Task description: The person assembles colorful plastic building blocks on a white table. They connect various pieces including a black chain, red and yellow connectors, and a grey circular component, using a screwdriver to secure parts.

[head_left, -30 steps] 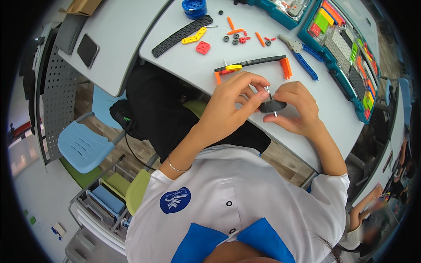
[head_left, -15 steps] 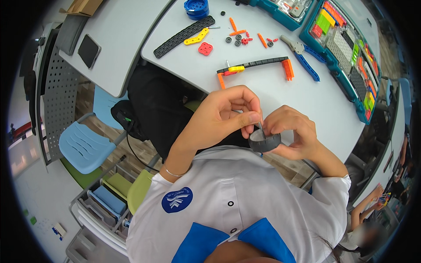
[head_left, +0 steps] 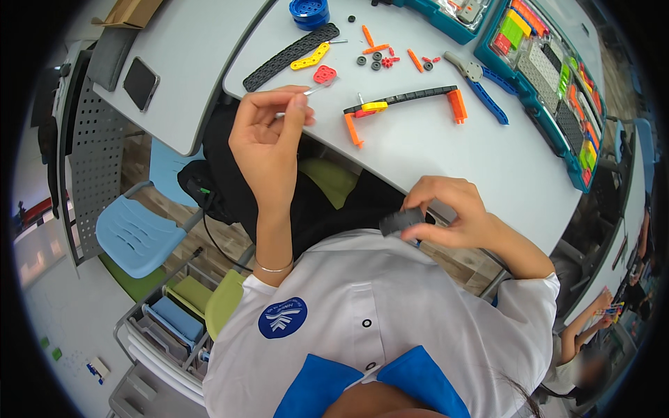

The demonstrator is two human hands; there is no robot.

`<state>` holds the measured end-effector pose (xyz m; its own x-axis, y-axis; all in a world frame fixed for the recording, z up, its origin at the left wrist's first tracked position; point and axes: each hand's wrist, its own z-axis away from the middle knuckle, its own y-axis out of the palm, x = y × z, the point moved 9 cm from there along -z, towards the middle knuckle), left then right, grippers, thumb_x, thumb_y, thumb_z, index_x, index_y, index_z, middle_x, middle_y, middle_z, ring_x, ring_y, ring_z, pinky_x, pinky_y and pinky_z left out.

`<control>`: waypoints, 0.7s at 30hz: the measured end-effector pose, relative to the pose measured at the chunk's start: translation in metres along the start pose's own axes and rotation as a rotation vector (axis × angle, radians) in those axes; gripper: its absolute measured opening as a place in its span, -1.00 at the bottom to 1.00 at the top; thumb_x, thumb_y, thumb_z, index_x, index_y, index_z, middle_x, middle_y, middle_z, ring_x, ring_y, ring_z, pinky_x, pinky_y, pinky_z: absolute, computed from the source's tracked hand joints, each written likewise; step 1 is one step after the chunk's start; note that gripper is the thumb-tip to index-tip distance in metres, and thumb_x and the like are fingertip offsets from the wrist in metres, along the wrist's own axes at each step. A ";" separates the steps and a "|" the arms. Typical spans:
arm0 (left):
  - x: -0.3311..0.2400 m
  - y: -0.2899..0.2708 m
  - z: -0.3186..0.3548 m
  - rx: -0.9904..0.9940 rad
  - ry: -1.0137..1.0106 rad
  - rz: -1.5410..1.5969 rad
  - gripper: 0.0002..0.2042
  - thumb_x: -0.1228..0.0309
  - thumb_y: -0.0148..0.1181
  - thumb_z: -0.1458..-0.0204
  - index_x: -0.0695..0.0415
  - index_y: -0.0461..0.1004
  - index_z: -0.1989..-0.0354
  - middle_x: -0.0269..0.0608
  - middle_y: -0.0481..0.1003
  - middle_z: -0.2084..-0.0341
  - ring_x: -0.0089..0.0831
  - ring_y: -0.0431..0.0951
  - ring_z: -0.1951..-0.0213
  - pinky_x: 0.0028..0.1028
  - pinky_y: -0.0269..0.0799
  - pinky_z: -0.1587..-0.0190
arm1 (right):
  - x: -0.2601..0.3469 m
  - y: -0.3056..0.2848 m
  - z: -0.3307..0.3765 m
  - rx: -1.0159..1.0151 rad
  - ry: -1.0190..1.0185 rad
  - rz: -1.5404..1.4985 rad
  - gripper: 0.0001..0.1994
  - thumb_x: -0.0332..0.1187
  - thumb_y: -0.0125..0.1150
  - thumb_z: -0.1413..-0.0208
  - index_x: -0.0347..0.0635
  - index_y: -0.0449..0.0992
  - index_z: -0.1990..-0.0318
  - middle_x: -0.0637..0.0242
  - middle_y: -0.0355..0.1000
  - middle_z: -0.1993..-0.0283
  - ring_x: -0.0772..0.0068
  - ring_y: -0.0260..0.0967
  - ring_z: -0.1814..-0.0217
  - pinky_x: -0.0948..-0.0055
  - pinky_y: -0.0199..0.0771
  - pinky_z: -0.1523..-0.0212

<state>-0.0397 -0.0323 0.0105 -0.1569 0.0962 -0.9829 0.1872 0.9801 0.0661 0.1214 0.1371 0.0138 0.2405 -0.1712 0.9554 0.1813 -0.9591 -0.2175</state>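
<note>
My left hand [head_left: 268, 143] is raised over the table's near edge, thumb and fingertips pinching a thin metal shaft [head_left: 320, 88]. My right hand [head_left: 456, 212] grips a black ridged wheel [head_left: 398, 222] by its rim, close in front of my shirt. On the table between and beyond the hands lies a black beam [head_left: 421, 97] with orange end pieces and a yellow part on it. A red square plate [head_left: 325, 74] is just past the left fingertips, beside a yellow angled beam [head_left: 311, 57] and a long black perforated plate [head_left: 289, 58].
Blue-handled pliers [head_left: 486, 97] lie at the right, next to a teal case [head_left: 550, 143] of coloured parts. Orange pins [head_left: 376, 49] and small grey rings are scattered farther back, with blue wheels [head_left: 310, 12] behind. A phone [head_left: 141, 83] rests on the left table.
The left hand has drawn the metal shaft out of the wheel and moved left and away with it. The right hand has stayed near its place, turning the wheel onto its side.
</note>
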 end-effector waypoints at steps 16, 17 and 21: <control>0.018 -0.001 0.000 0.070 0.110 -0.660 -0.89 0.54 0.39 0.00 0.19 0.62 0.30 -0.30 0.62 0.33 -0.68 0.48 0.36 -0.65 0.29 0.45 | -0.027 -0.005 -0.002 -0.048 0.130 0.072 -0.69 -0.36 0.52 -0.01 -0.28 0.51 0.20 0.22 0.53 0.25 0.41 0.49 0.43 0.53 0.51 0.42; 0.018 -0.001 0.000 0.071 0.103 -0.670 -0.88 0.54 0.40 0.00 0.18 0.63 0.29 -0.31 0.61 0.32 -0.67 0.49 0.36 -0.64 0.30 0.45 | -0.028 -0.005 -0.002 -0.048 0.132 0.070 -0.70 -0.37 0.52 -0.01 -0.28 0.51 0.20 0.22 0.53 0.25 0.42 0.49 0.43 0.53 0.51 0.42; 0.014 0.002 0.000 0.097 0.125 -0.729 -0.86 0.54 0.40 0.00 0.15 0.64 0.25 -0.28 0.61 0.24 -0.61 0.52 0.32 -0.63 0.37 0.42 | -0.030 -0.004 -0.002 -0.061 0.145 0.047 -0.70 -0.37 0.52 -0.01 -0.28 0.51 0.19 0.23 0.53 0.26 0.42 0.47 0.43 0.53 0.50 0.44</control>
<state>-0.0412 -0.0292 -0.0032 -0.3818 -0.5474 -0.7447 0.0772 0.7840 -0.6159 0.1120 0.1460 -0.0134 0.1059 -0.2427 0.9643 0.1136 -0.9605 -0.2542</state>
